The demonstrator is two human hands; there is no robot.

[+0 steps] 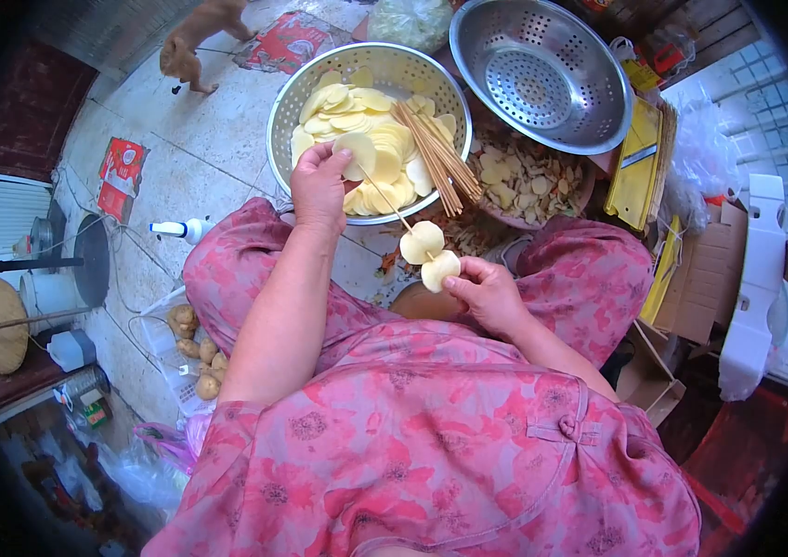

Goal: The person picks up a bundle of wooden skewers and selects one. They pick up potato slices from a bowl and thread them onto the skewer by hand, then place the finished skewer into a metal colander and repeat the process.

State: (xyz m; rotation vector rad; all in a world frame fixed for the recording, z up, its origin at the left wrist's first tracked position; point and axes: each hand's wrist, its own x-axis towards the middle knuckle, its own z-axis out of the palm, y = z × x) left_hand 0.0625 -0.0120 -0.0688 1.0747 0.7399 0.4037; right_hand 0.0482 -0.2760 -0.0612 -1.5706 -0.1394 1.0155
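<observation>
My left hand (321, 186) pinches a round pale potato slice (354, 156) at the upper end of a thin wooden skewer (386, 200). Lower on that skewer sit folded potato slices (422, 241), and the fingers of my right hand (489, 290) are closed on the lowest of them. Beyond my left hand stands a perforated metal colander (280, 125) holding many potato slices (380, 135). A bundle of bare wooden skewers (437, 160) leans over its right side.
Another metal colander (589, 84) stands tilted at the back right, above a basin of peelings (533, 186). Whole potatoes (208, 357) lie in a white basket (171, 353) at left. An animal (197, 46) is on the tiles at the back. Cardboard boxes (705, 274) stand on the right.
</observation>
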